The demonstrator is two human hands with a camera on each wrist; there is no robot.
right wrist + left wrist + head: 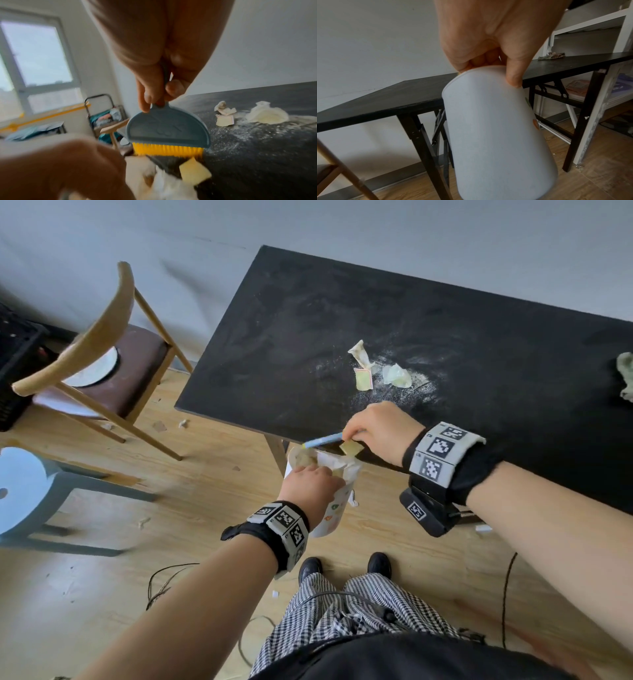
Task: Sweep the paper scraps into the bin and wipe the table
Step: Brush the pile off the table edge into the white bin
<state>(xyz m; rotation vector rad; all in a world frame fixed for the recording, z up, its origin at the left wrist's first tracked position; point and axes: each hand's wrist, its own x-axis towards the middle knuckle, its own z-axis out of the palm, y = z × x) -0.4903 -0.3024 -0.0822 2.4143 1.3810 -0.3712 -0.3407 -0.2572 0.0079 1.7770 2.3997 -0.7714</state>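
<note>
Yellow bristles of the small blue brush [169, 136] sit at the near edge of the black worktop [308, 313], with one yellow scrap [194, 171] tipping over that edge toward the bin [496, 135]. My right hand [380, 429] is wrapped round the brush handle, fingers and thumb pinching just above the head. My left hand [310, 484] clamps the rim of the white bin, thumb outside and fingers hooked inside, holding it below the near edge, tilted, mouth just under the brush.

Step in hand, as I judge it: push this scrap off the edge into the bin.

Notes for doing it well:
- Keep the bin's rim tight against the worktop's near edge; a gap there looks like the likeliest way to lose the scrap to the floor, where bits already lie.
- Short, low stroke, bristles flat on the surface, so the scrap slides and does not flick.
- Remaining paper scraps [376, 368] lie mid-worktop in a patch of white powder [404, 392], well apart from the brush. Draw them toward the near edge in one gathered pile.
- The powder will likely smear; leave it for wiping. A crumpled cloth [626, 378] lies at the right edge.
</note>
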